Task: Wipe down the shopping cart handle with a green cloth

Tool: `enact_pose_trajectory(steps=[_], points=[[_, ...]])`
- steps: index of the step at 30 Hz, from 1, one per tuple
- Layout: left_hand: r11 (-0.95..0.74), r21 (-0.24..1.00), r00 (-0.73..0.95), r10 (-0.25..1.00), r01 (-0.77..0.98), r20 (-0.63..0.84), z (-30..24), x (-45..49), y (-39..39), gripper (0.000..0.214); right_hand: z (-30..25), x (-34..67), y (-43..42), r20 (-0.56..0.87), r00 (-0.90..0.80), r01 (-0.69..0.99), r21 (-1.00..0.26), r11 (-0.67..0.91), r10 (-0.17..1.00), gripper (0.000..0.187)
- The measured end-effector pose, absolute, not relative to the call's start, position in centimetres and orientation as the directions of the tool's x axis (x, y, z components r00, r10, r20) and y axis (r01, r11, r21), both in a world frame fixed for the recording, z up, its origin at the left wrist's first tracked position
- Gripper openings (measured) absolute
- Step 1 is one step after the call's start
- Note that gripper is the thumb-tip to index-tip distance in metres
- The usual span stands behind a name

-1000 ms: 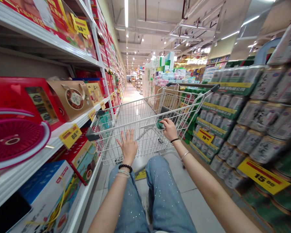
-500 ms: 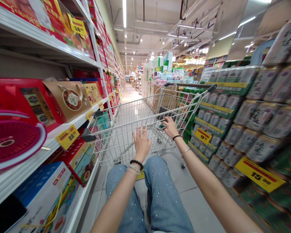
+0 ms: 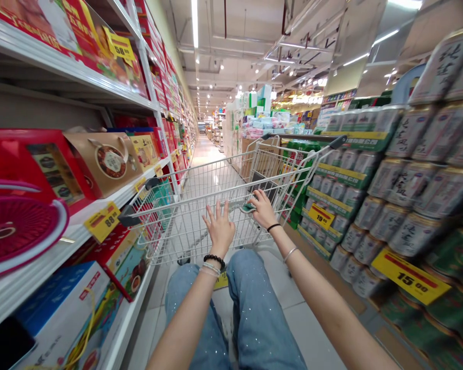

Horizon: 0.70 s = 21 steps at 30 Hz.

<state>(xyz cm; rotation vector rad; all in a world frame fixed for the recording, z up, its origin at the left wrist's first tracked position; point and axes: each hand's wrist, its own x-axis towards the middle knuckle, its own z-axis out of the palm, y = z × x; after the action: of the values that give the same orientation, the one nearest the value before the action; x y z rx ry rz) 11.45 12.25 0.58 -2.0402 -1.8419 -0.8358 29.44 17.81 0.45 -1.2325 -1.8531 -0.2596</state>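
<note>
Left hand [image 3: 220, 228] splayed, right hand [image 3: 263, 209] bent over a small green item [image 3: 247, 207] at the cart

The shopping cart [image 3: 181, 226] stands sideways across the middle of the frame, before my knees, its dark handle [image 3: 308, 137] at the upper right of it and its black corner bumper [image 3: 130, 217] towards the left. The small green item is at its near side, right of centre, under my right fingertips; I can't make out what it is, nor whether I am gripping it or only pressing on it. My left hand grasps nothing: the fingers are fanned in front of the wire mesh, and I can't tell if they touch it.

I wear black beads [image 3: 214, 261] on my left wrist, a dark band [image 3: 273, 226] and a silver bangle [image 3: 290, 254] on my right. Below, at the bottom centre, are my blue jeans [image 3: 254, 298], dotted with sparkles, over pale floor tiles [image 3: 308, 321].

Along the left of the frame run white shelves [image 3: 81, 72], with a brown gift box [image 3: 106, 164] and, at the far left edge, a round magenta item [image 3: 23, 231]. Stacked cans [image 3: 412, 180] fill the right side, a yellow sign [image 3: 411, 276] reading 15 at lower right.
</note>
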Motion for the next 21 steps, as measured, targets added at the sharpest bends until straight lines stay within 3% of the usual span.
enact_pose_trajectory(steps=[6,10,13,21], points=[[-0.115,0.209,-0.029,0.813,0.971,0.581,1.1,10.9,12.1,0.074,-0.2,28.3,16.2,0.793,-0.143,0.792,-0.266,0.549,0.592,0.047],[-0.128,0.217,-0.019,0.821,0.968,0.570,1.4,10.4,12.0,0.074,0.2,26.9,14.2,0.874,-0.127,0.755,-0.221,0.618,0.468,0.062],[-0.129,0.229,-0.026,0.821,0.965,0.570,1.8,10.3,11.9,0.071,1.0,25.2,14.1,0.916,-0.102,0.780,-0.168,0.603,0.387,0.062],[-0.133,0.243,-0.050,0.778,0.961,0.627,1.8,10.4,12.2,0.060,0.8,22.8,16.9,0.882,-0.116,0.854,-0.146,0.500,0.456,0.050]])
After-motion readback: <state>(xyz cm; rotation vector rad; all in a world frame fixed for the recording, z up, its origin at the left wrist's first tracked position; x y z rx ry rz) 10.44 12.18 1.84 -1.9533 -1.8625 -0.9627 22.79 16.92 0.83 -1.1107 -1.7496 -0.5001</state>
